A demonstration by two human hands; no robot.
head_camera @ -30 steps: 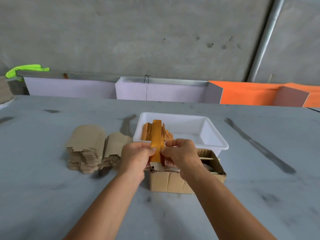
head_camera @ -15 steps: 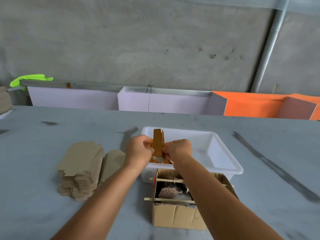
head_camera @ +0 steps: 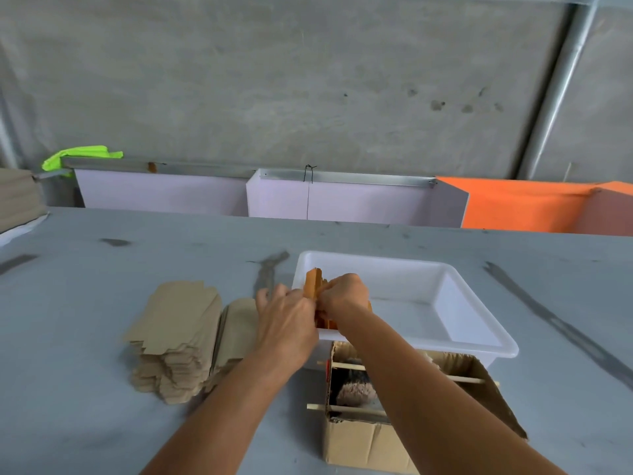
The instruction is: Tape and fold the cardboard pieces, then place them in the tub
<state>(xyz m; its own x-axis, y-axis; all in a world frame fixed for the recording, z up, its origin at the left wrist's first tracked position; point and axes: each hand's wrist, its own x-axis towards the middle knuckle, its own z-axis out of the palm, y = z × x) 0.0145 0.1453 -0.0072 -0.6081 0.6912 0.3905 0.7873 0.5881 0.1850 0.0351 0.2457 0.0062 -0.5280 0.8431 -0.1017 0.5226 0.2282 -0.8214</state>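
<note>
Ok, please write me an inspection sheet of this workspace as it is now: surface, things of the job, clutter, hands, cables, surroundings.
Surface: grey table with dark streaks.
Job's things: white tub at centre, mostly bare inside; folded orange-brown pieces stand at its left end; stack of flat cardboard pieces left of the tub.
Clutter: open cardboard box in front of the tub, thin sticks across it, something fuzzy inside.
Hands: left hand at the tub's left rim, fingers relaxed, grip unclear; right hand pinches the folded pieces.
Cables: thin black wire hanging on the pale panel.
Surroundings: concrete wall, metal pipe, orange panels, neon-green cloth.
</note>
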